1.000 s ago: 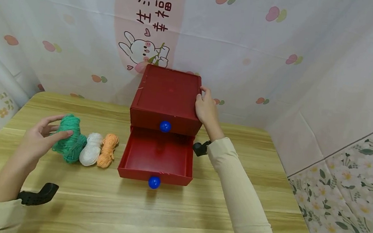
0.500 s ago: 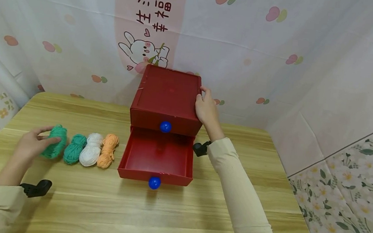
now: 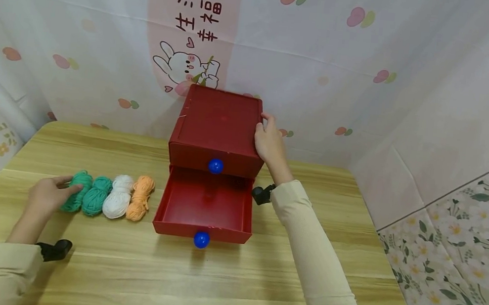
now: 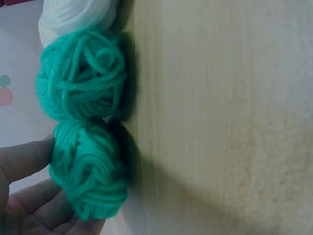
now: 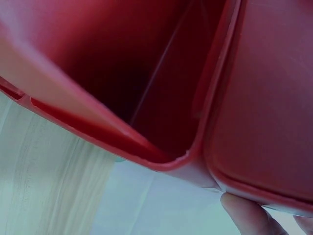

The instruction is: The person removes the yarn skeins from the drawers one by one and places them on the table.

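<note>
At the left end of a row of yarn skeins, my left hand (image 3: 46, 195) holds a green yarn skein (image 4: 90, 169) between thumb and fingers. That skein stands close against a second green skein (image 3: 97, 195); a white skein (image 3: 118, 196) and an orange skein (image 3: 141, 198) follow to the right. My right hand (image 3: 271, 143) rests with its fingers on the right side edge of a red drawer box (image 3: 225, 120). In the right wrist view, fingertips (image 5: 244, 213) touch the box's edge. The lower drawer (image 3: 207, 208) is pulled out and bare inside; the upper one is closed.
Blue ball knobs sit on the upper drawer front (image 3: 190, 157) and the lower one. The box stands at the back of the wooden table (image 3: 212, 288), close to a patterned curtain (image 3: 309, 50). A tiled wall (image 3: 472, 246) lies to the right.
My left hand has lowered the green skein, first shifting left, then coming back right beside the second green skein. My right hand and the box have stayed in place.
</note>
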`<state>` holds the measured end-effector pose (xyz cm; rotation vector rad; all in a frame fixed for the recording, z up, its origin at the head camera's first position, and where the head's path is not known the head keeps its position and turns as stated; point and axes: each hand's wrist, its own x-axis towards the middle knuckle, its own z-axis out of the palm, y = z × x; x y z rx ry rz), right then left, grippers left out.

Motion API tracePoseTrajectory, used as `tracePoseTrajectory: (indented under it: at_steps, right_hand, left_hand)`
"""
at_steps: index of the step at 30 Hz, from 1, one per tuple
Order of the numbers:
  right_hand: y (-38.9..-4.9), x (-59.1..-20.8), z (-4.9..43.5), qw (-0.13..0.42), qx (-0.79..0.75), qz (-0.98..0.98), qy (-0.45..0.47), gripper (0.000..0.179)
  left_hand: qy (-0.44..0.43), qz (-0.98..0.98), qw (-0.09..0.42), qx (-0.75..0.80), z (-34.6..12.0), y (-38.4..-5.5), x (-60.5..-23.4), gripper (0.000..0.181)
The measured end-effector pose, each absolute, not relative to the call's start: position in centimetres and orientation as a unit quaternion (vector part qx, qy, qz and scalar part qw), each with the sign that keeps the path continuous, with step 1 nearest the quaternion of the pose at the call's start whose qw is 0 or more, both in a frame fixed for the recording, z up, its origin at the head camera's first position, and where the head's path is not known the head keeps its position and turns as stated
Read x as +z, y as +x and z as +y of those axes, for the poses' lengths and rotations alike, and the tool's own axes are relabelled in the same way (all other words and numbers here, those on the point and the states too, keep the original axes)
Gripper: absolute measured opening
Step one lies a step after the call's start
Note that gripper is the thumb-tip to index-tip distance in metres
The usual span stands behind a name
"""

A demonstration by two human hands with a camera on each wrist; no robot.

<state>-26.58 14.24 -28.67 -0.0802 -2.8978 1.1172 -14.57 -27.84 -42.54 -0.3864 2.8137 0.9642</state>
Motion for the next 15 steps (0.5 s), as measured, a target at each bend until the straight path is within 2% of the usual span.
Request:
tracePoseTrajectory:
  at_steps: [6,11,15]
  right_hand:
    - [-26.6,-28.7,14.2,0.014,0.361,-0.932,-0.026,0.045]
    - [-26.6,-28.7,14.1,0.016,0.359,-0.933,-0.025,0.044]
    - [-26.5,-28.6,14.0,0.016,0.364,-0.931,-0.027,0.045]
  left_hand:
    - [-0.099,0.947,0.051,0.301,-27.7,-14.4,-42.4,0.06]
    - [-0.079,0.945,0.08,0.308,-28.0,-14.1,-41.3,0.064]
    - [-0.079,0.94,0.077,0.324,-27.9,-13.8,-39.7,0.063]
